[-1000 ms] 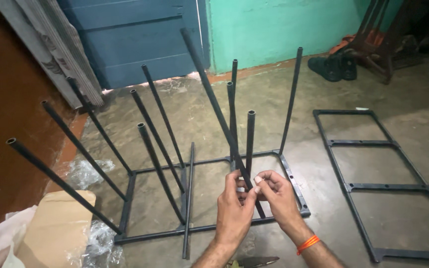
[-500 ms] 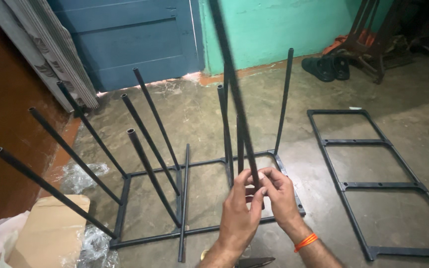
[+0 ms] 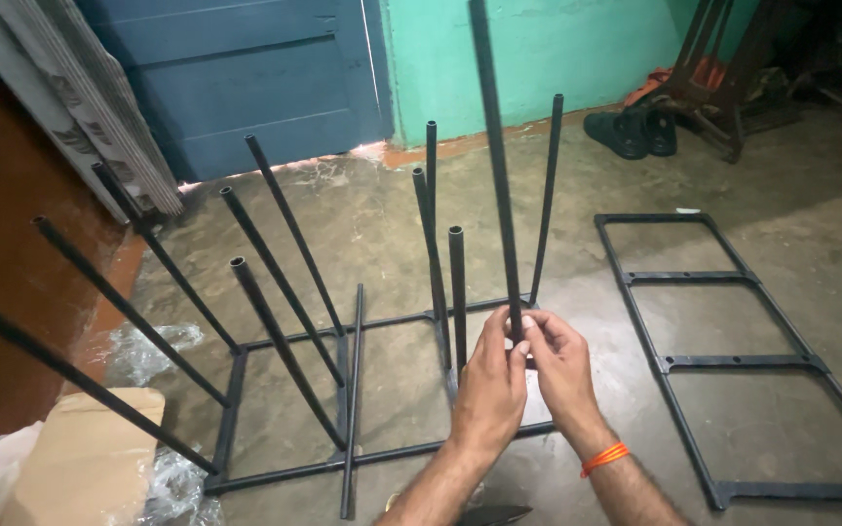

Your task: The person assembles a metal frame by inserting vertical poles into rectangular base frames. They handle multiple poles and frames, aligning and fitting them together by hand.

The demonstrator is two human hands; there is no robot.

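Both hands meet at the lower end of a long black metal tube [image 3: 495, 175], which stands nearly upright and runs out of the top of the view. My left hand [image 3: 489, 385] pinches the tube's foot from the left. My right hand [image 3: 562, 365], with an orange band at its wrist, pinches it from the right. The tube's foot sits over the right half of a black rectangular floor frame [image 3: 289, 472]. Several other black tubes stand in that frame, the left ones leaning towards the left.
A loose black tube [image 3: 353, 390] lies across the frame. A flat ladder-like black frame [image 3: 694, 362] lies on the concrete floor at right. Cardboard box [image 3: 85, 468] and plastic wrap are at lower left. Dark shoes [image 3: 631, 131] sit by the teal wall, next to a blue door [image 3: 255, 78].
The long tube in my hands has swung from a left-leaning slant to nearly upright. Both hands have stayed at its lower end over the frame.
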